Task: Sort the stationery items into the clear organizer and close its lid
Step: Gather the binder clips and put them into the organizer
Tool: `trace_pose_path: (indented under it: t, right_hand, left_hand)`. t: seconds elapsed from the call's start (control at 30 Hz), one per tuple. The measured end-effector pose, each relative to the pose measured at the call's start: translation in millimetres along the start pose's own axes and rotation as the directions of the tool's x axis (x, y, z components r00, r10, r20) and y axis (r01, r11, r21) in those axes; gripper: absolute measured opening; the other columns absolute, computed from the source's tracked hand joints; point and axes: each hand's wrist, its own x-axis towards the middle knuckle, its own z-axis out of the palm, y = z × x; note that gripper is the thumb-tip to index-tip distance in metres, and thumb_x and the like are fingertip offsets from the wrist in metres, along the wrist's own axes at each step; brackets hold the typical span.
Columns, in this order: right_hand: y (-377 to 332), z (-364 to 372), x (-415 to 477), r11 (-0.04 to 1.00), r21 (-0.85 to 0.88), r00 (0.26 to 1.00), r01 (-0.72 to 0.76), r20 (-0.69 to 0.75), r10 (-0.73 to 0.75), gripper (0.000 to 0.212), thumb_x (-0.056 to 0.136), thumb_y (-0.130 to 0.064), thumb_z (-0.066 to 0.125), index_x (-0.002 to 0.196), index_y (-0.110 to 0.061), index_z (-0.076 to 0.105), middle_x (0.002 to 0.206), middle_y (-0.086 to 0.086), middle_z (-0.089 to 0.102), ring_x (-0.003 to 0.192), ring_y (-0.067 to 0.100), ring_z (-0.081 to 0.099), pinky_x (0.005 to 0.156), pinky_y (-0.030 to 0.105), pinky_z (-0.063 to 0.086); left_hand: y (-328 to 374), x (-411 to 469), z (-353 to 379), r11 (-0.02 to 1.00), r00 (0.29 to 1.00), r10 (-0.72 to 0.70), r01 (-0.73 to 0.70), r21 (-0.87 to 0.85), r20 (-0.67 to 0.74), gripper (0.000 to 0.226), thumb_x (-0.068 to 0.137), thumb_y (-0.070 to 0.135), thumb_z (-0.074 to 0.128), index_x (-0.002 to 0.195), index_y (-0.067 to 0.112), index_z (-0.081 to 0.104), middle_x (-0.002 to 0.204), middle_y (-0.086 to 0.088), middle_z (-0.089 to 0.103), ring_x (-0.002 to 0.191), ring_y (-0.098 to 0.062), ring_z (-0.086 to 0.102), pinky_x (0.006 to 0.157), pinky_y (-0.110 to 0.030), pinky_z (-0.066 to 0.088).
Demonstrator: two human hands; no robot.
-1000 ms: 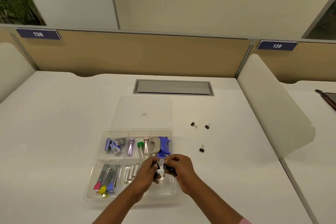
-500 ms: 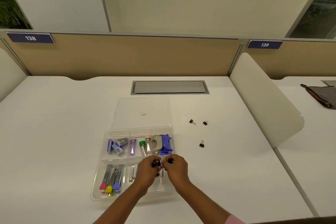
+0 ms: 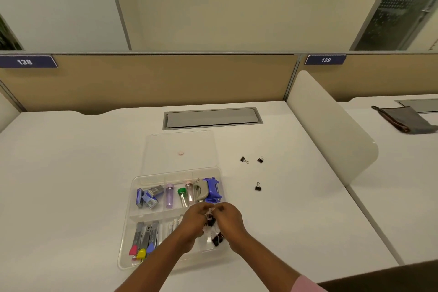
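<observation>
On the white desk (image 3: 71, 185) stands the clear organizer (image 3: 132, 199), its tray near the front edge and its clear lid (image 3: 166, 149) lying open flat behind it, with a small pink dot (image 3: 181, 153) on the lid.

At the left of the tray, the back compartment holds small blue staple boxes (image 3: 148, 198). In front of them, the front left compartment holds cutters (image 3: 145, 236) with red, yellow and blue ends. More to the middle, in the back row, lie a purple tube (image 3: 169, 195), a tube with a green cap (image 3: 182, 195) and a pink tube (image 3: 189, 193). Beside them, at the back right, a grey and blue hole punch (image 3: 209, 191) lies.

Both hands meet over the front right part of the tray. The left hand (image 3: 195, 219) has its fingers curled together and pinches a small black binder clip (image 3: 209, 220). The right hand (image 3: 228, 218) is touching the left one, with the fingers also closed on the same clip; the picture is blurred there, so I cannot tell exactly how each finger holds. Below the hands, another black clip (image 3: 218, 239) is in the front right compartment.

To the right of the organizer, three loose black clips lie on the desk: two near each other (image 3: 244, 159) (image 3: 260, 160) and one closer to the front (image 3: 257, 187). Further right stands a white divider panel (image 3: 331, 130).
</observation>
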Motion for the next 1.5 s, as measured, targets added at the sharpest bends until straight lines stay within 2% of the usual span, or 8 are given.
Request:
trace_pose_path:
  t: [0.2,0.37,0.5,0.63,1.03,1.2,1.33,1.5]
  right_hand:
    - [-1.4,-8.1,-1.3,0.996,0.09,0.998,0.001,-0.06,0.004,0.014,0.089,-0.014,0.053,0.092,-0.02,0.066,0.088,-0.002,0.067,0.078,0.01,0.063,0.06,0.019,0.049]
    - [-5.9,-23.7,0.1,0.969,0.246,0.99,0.032,-0.144,0.004,0.02,0.081,-0.005,0.054,0.075,-0.02,0.067,0.085,0.012,0.071,0.076,0.022,0.065,0.081,0.043,0.058]
    - [-1.2,-44.2,8.1,0.919,0.392,0.979,0.043,-0.2,0.039,0.018,0.081,-0.001,0.055,0.084,-0.012,0.068,0.081,0.014,0.071,0.072,0.021,0.068,0.076,0.038,0.061]
    - [2.5,-67.2,23.5,0.899,0.435,0.963,0.047,-0.259,0.075,0.015,0.082,0.001,0.057,0.085,-0.009,0.068,0.08,0.013,0.07,0.068,0.02,0.066,0.071,0.033,0.059]
    - [16.2,-119.9,87.9,0.96,0.277,0.919,-0.034,-0.369,0.139,0.011,0.077,-0.005,0.067,0.087,-0.009,0.07,0.079,0.006,0.072,0.08,0.024,0.068,0.081,0.042,0.057]
    - [22.0,-127.4,116.1,0.984,0.155,0.922,-0.088,-0.361,0.14,0.02,0.076,-0.008,0.077,0.095,-0.009,0.069,0.069,-0.003,0.066,0.062,0.008,0.066,0.075,0.032,0.055]
    - [31.0,-126.4,134.4,0.995,-0.043,0.947,-0.087,-0.314,0.069,0.035,0.074,-0.014,0.081,0.105,-0.01,0.067,0.093,0.002,0.063,0.086,0.014,0.062,0.076,0.025,0.047]
    - [40.0,-120.3,144.2,0.958,-0.277,0.972,-0.07,-0.233,0.004,0.045,0.08,-0.021,0.076,0.122,-0.017,0.059,0.115,0.003,0.057,0.106,0.018,0.057,0.083,0.023,0.044]
  left_hand:
    - [4.8,0.3,-8.3,0.994,0.995,0.066,-0.072,0.078,0.071,0.036,0.095,0.008,0.049,0.128,0.02,0.053,0.126,-0.003,0.06,0.114,-0.02,0.057,0.097,-0.04,0.048]
    - [25.9,9.0,-5.9,0.97,0.988,0.155,-0.148,0.192,-0.022,0.018,0.094,0.013,0.05,0.11,0.016,0.059,0.1,-0.006,0.068,0.088,-0.022,0.068,0.078,-0.037,0.055]
    - [43.1,22.0,3.5,0.947,0.975,0.224,-0.214,0.238,-0.013,0.016,0.093,0.012,0.049,0.104,0.014,0.06,0.093,-0.008,0.07,0.076,-0.016,0.066,0.059,-0.023,0.05]
    - [56.6,43.1,16.9,0.92,0.961,0.264,-0.276,0.28,0.081,0.015,0.095,0.02,0.051,0.105,0.014,0.06,0.092,-0.01,0.07,0.071,-0.015,0.066,0.064,-0.028,0.052]
    - [96.0,131.1,67.3,0.842,0.937,0.317,-0.35,0.41,0.15,0.021,0.086,0.002,0.056,0.104,0.011,0.064,0.079,-0.003,0.068,0.072,-0.014,0.066,0.063,-0.018,0.048]
    - [99.1,170.6,80.9,0.806,0.922,0.382,-0.367,0.465,0.067,0.014,0.083,0.006,0.067,0.095,0.013,0.067,0.078,0.005,0.067,0.075,-0.007,0.062,0.064,-0.007,0.043]
    - [98.4,200.8,87.3,0.8,0.923,0.385,-0.339,0.496,0.01,0.016,0.078,0.008,0.074,0.092,0.013,0.068,0.086,-0.001,0.071,0.081,-0.014,0.065,0.08,-0.032,0.055]
    - [99.6,230.2,89.9,0.666,0.911,0.41,-0.267,0.697,-0.043,0.029,0.079,0.024,0.075,0.105,0.017,0.067,0.1,-0.004,0.07,0.097,-0.025,0.061,0.082,-0.038,0.052]
